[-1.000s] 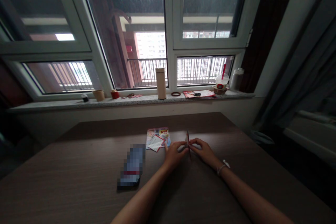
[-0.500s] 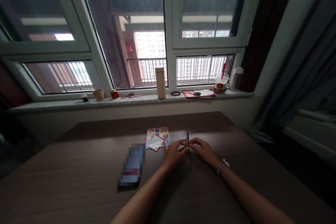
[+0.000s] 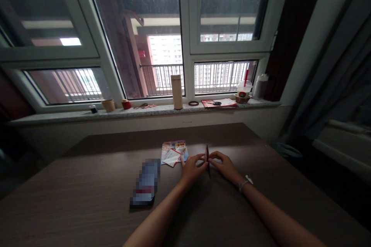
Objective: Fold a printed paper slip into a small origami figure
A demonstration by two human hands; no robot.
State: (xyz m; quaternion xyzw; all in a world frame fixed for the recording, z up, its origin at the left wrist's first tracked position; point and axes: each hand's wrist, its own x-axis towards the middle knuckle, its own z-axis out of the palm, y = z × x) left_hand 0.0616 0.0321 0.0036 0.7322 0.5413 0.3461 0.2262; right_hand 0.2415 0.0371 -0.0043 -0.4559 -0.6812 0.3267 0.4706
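Note:
A thin flat piece (image 3: 207, 150), dark with some red, stands nearly upright and edge-on to me above the brown table (image 3: 95, 185); its printed side, if any, is hidden. My left hand (image 3: 191, 170) pinches it from the left and my right hand (image 3: 224, 164) from the right, fingers closed at its edge. Just left of my left hand lies a colourful printed flyer (image 3: 167, 146), with a folded white paper (image 3: 171, 157) on top. One left finger extends towards these papers; whether it touches them I cannot tell. A phone-like dark slab (image 3: 145, 181), pixelated, lies nearer to me.
Along the windowsill (image 3: 139, 112) stand a beige flask (image 3: 176, 92), a tan cup (image 3: 108, 105), a small red container (image 3: 126, 104), a dark bracelet (image 3: 193, 103), scissors (image 3: 216, 103) on papers, a lidded drink cup (image 3: 243, 89) and a clear bottle (image 3: 261, 87).

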